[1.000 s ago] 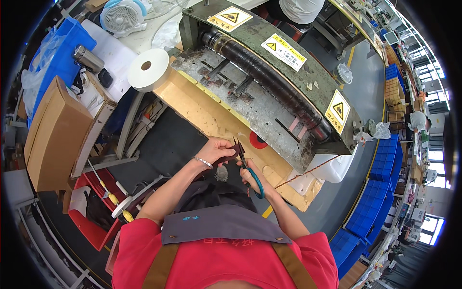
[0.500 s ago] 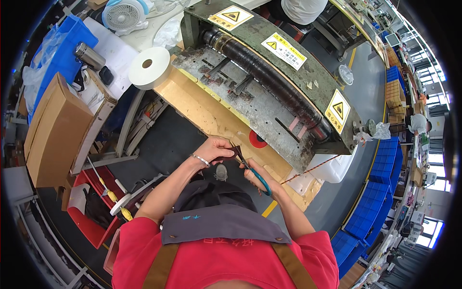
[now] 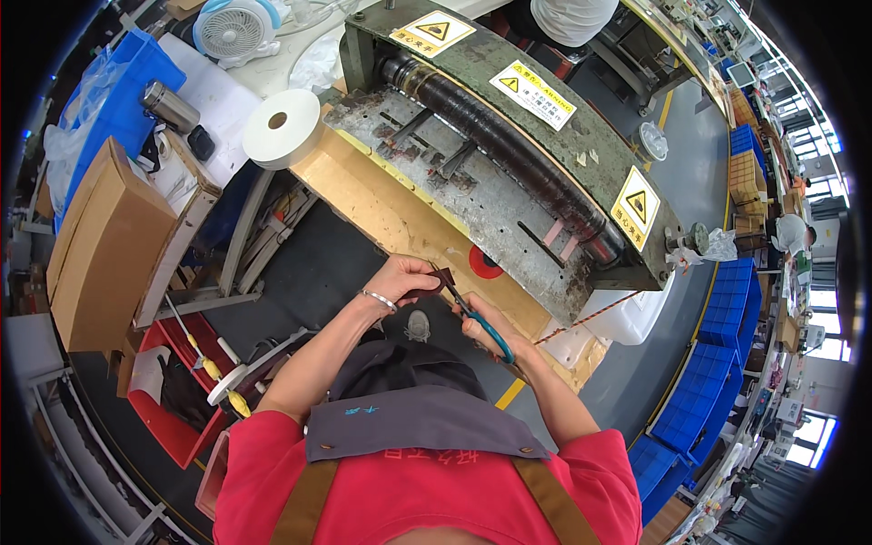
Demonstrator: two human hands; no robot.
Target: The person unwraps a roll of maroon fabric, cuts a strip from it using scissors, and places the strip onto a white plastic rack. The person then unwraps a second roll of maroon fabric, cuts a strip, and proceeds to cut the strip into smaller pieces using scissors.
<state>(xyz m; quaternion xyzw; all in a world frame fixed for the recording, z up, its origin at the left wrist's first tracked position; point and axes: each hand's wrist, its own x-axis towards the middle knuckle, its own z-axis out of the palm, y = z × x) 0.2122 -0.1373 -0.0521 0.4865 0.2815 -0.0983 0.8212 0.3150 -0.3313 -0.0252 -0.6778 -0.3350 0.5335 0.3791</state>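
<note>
My left hand (image 3: 405, 280) is closed on a small dark brown strip (image 3: 440, 282), possibly leather, that juts out past the fingertips. In my right hand (image 3: 486, 324) are scissors (image 3: 491, 335) with teal handles. Their dark blades point up and to the left and meet the brown strip close to my left fingers. Whether the blades are fully closed is too small to tell. Both hands are over the front edge of a wooden tray, below a heavy green roller machine (image 3: 509, 173).
A red disc (image 3: 486, 262) lies on the wooden tray (image 3: 363, 193). A white roll (image 3: 282, 127) stands at its left end. Cardboard boxes (image 3: 109, 245) and a red bin (image 3: 173, 391) are on the left. Blue crates (image 3: 695, 386) line the right. Behind the machine, a person (image 3: 572, 20) sits.
The brown strip now shows more broadly between my left fingers and the blades. My right hand and the scissors have shifted slightly, and the handles look closer together.
</note>
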